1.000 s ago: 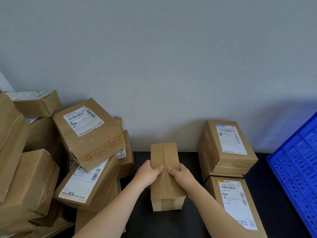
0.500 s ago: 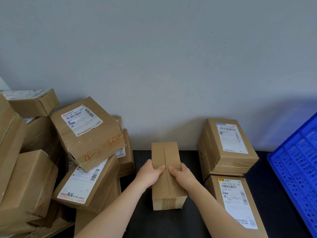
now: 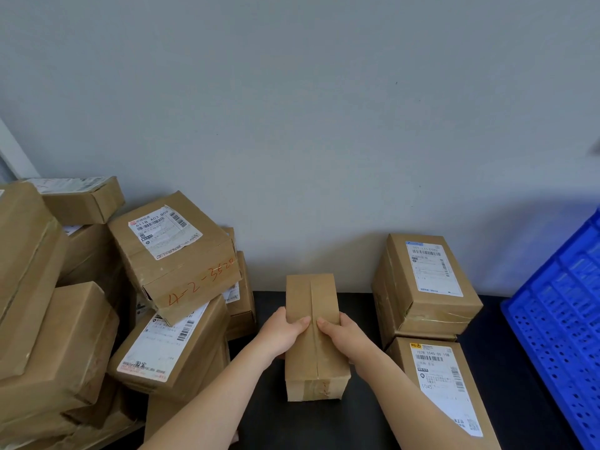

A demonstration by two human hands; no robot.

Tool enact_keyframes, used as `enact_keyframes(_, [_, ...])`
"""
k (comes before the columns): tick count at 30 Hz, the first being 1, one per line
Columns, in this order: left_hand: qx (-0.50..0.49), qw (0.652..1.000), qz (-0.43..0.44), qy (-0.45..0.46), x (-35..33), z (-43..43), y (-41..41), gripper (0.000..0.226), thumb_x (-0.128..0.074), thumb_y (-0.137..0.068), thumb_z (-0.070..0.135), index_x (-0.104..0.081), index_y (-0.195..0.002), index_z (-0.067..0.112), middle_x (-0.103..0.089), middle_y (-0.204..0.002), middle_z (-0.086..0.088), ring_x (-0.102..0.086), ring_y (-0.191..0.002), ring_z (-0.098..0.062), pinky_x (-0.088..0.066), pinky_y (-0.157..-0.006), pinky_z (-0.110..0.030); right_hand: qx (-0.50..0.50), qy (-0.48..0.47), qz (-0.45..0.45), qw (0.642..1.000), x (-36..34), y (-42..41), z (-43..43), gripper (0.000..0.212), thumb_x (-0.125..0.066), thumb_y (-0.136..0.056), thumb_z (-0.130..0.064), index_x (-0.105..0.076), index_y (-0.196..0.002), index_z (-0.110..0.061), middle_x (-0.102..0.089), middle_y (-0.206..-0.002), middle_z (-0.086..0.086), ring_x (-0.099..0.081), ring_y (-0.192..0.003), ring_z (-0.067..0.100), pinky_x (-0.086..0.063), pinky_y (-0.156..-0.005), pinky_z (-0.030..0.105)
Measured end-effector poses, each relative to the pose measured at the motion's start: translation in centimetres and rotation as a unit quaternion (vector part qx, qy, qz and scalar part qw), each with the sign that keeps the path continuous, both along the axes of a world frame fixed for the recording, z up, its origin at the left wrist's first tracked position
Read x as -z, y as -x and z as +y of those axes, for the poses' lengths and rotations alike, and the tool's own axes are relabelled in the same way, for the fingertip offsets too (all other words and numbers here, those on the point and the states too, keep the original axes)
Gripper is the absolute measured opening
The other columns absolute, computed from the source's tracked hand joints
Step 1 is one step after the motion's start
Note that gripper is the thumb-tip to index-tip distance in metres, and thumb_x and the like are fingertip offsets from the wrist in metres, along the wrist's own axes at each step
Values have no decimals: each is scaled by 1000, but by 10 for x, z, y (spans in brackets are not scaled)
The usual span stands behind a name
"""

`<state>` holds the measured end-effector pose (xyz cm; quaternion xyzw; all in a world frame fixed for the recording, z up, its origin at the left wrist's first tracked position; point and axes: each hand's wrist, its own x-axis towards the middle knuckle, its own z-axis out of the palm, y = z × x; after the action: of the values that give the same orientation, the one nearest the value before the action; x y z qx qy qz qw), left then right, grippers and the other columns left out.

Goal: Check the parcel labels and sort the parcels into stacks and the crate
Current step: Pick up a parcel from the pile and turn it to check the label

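A narrow brown parcel (image 3: pixel 311 293) with a taped seam on top lies on the black table (image 3: pixel 266 417) in the middle. No label shows on its upper face. My left hand (image 3: pixel 281 332) grips its left side and my right hand (image 3: pixel 343 332) grips its right side, thumbs on top near the seam. To the right stand two labelled parcels: one at the back (image 3: pixel 428 280) and one nearer me (image 3: pixel 444 384). A blue perforated crate (image 3: pixel 558 336) is at the far right.
A loose heap of brown parcels fills the left side; the top one (image 3: pixel 175 251) bears a white label and red writing "4-2-3520". Another labelled parcel (image 3: pixel 168 345) leans under it. A grey wall runs behind the table.
The view has shifted slightly. Both hands keep their hold on the narrow parcel, which stays in about the same place on the table.
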<state>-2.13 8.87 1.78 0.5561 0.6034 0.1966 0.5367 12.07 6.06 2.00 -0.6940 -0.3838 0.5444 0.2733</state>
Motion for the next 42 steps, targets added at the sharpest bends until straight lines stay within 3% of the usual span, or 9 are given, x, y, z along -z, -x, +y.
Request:
enact_keyframes(7, [-18, 998, -50, -30, -13, -5, -1, 54, -57, -93, 36, -38, -140, 17, -53, -124, 2, -52, -110, -14, -44, -92, -29, 35, -32, 28, 998, -11, 0, -3, 55, -51, -96, -38, -33, -144, -17, -54, -127, 4, -55, -113, 21, -43, -102, 42])
enact_keyframes(12, [-59, 991, -117, -35, -23, -11, -4, 59, -43, -95, 51, -33, -143, 19, -49, -122, 7, -49, -107, -10, -39, -88, -28, 98, -48, 67, 992, -20, -2, 1, 56, -40, -97, -50, -37, -142, -17, -53, -129, 3, -52, -115, 21, -40, -105, 42])
enact_keyframes(16, [-93, 987, -123, -39, -28, -10, -7, 67, -31, -92, 63, -29, -144, 20, -46, -133, 3, -46, -118, -15, -36, -94, -32, 138, -65, 73, 986, -23, -4, 2, 59, -34, -94, -61, -44, -135, -20, -56, -123, 0, -54, -113, 19, -39, -105, 44])
enact_keyframes(21, [-145, 978, -145, -26, -29, -7, -10, 73, -24, -89, 68, -29, -144, 21, -41, -143, -2, -39, -132, -22, -32, -108, -45, 166, -82, 90, 978, -24, -6, 0, 58, -30, -96, -58, -52, -129, -16, -61, -119, 4, -57, -111, 22, -41, -105, 46])
enact_keyframes(24, [-160, 976, -141, -37, -31, -6, -11, 71, -22, -89, 68, -35, -139, 19, -48, -131, -1, -45, -123, -20, -36, -105, -43, 179, -83, 98, 975, -24, -5, -2, 60, -30, -95, -60, -50, -130, -15, -59, -123, 5, -56, -114, 23, -40, -105, 46])
enact_keyframes(28, [-176, 973, -138, -64, -32, -5, -11, 58, -22, -93, 64, -46, -119, 17, -52, -103, 4, -49, -98, -13, -37, -86, -33, 204, -77, 128, 967, -24, -4, -4, 69, -33, -91, -66, -38, -142, -19, -49, -139, 5, -47, -126, 26, -36, -109, 48])
enact_keyframes(36, [-187, 967, -148, -84, -32, -2, -11, 44, -28, -95, 59, -50, -97, 21, -55, -100, -2, -51, -87, -11, -39, -75, -29, 202, -96, 157, 962, -34, -4, -8, 70, -33, -90, -65, -35, -145, -22, -42, -145, 8, -40, -133, 29, -33, -110, 47])
enact_keyframes(42, [-201, 962, -153, -100, -33, 1, -9, 48, -41, -94, 54, -52, -94, 7, -56, -92, -6, -55, -86, -18, -41, -72, -29, 203, -106, 127, 965, -35, -2, -3, 71, -37, -86, -71, -47, -137, -24, -53, -134, 1, -48, -124, 24, -37, -107, 46])
